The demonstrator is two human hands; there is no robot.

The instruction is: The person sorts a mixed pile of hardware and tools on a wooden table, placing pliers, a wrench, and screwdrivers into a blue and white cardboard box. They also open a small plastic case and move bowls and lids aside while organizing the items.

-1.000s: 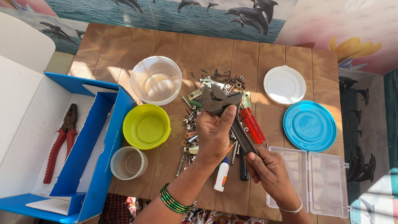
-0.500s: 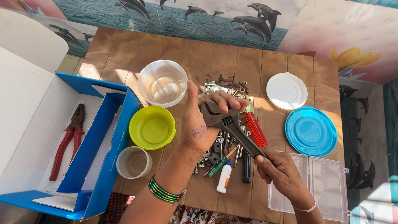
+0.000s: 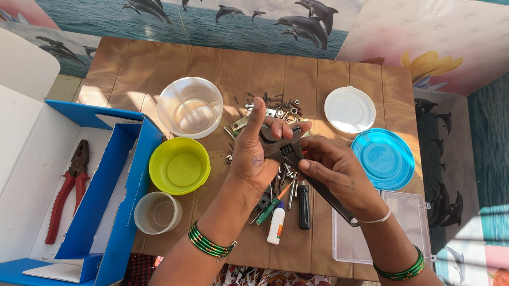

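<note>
The adjustable wrench point(image 3: 303, 168), dark metal, is up off the table in both my hands, above the heap of screws and small hardware point(image 3: 271, 109) in the middle of the wooden table point(image 3: 140, 71). My left hand point(image 3: 256, 156) is curled round its head, thumb sticking straight up, fingers wrapped over the jaw end. My right hand point(image 3: 332, 172) lies over the handle, fingertips pressed near the head, while the handle's tail pokes out under my wrist toward the clear plastic case point(image 3: 414, 214). Below my hands lie a black-handled screwdriver point(image 3: 303, 206), a green one point(image 3: 269, 209) and a small white glue bottle point(image 3: 276, 222). To my left sit a clear bowl point(image 3: 191, 106), a yellow-green lid point(image 3: 179, 166) and a small clear cup point(image 3: 157, 212); red-handled pliers point(image 3: 67, 191) rest in the blue box point(image 3: 131, 199). A white lid point(image 3: 350, 109) and a blue lid point(image 3: 384, 159) lie to my right.
</note>
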